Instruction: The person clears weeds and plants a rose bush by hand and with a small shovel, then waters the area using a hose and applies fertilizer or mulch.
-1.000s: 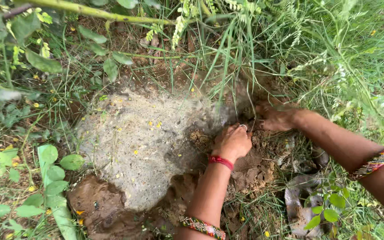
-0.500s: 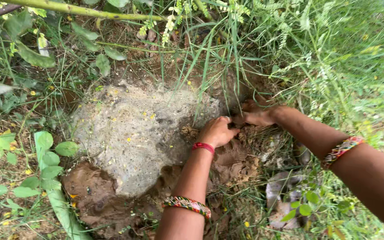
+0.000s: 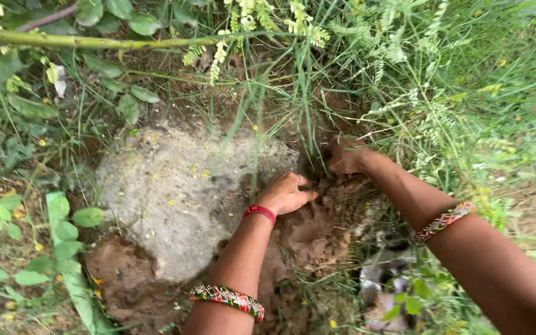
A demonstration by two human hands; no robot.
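two bare hands pressed into damp soil beside a pale mound

the left hand [image 3: 285, 193] is laid palm down on the brown soil [image 3: 305, 232] at the right edge of the grey mound [image 3: 175, 192]. its fingers are curled loosely and pointed toward the right; nothing is seen to be grasped, and the hand seems to be held flat so that the earth beneath it is pressed or scraped. a ring is worn on one finger, and a red thread [image 3: 260, 213] is tied at the wrist, with a beaded bangle [image 3: 226, 298] further up the forearm.

the right hand [image 3: 344, 156] is pushed in at the foot of the tall grass [image 3: 317, 80], just beyond the left hand and nearly touching it. its fingers are buried among stems and soil, so it cannot be told whether anything is clenched; the hand appears to be placed there because the earth runs under the grass roots. a second beaded bangle [image 3: 445, 220] is seen on that forearm.

the soil being worked lies between mound and grass, darker and cloddier than the mound, which is dusted with small yellow petals. a green stalk [image 3: 94, 41] is stretched across the top, and a leafy sprig [image 3: 63, 229] lies at the left.
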